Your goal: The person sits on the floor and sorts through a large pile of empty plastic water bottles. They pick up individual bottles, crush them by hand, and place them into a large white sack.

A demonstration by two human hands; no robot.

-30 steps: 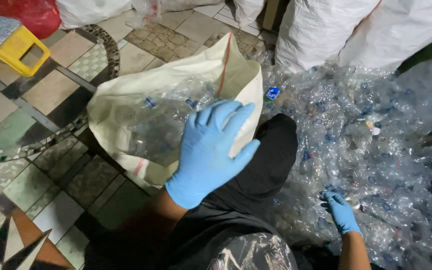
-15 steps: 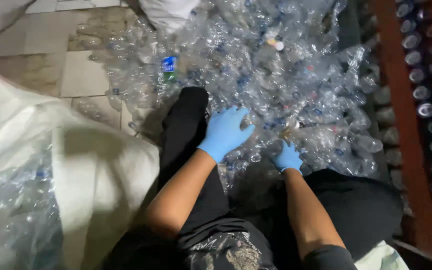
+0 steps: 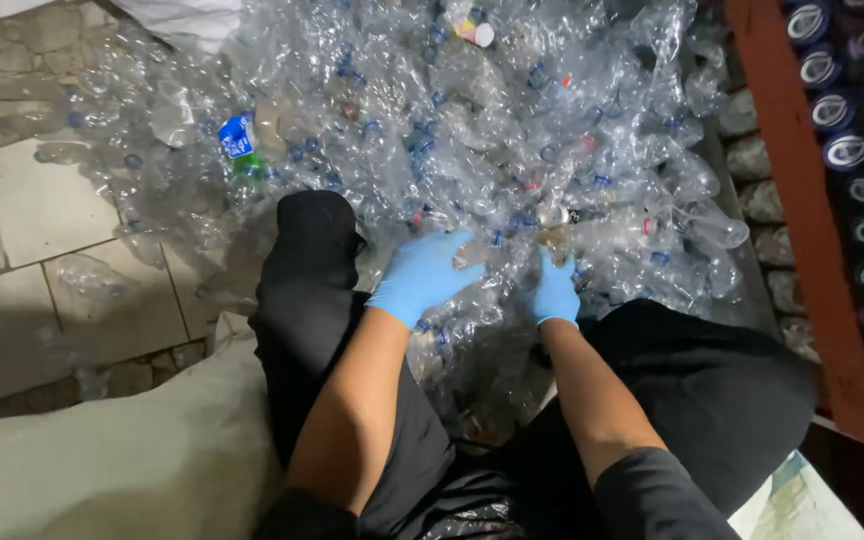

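Both gloved hands now down in the crushed clear bottles (image 3: 512,130), away from the white sack (image 3: 132,470): left hand (image 3: 422,275) fingers spread, right hand (image 3: 555,290) fingers curled around one bottle.

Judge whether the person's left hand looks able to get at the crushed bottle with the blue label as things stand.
Probably yes. The left hand rests on the pile, the bottle with the blue label lies on top, up and left beyond the knee, and nothing covers it.
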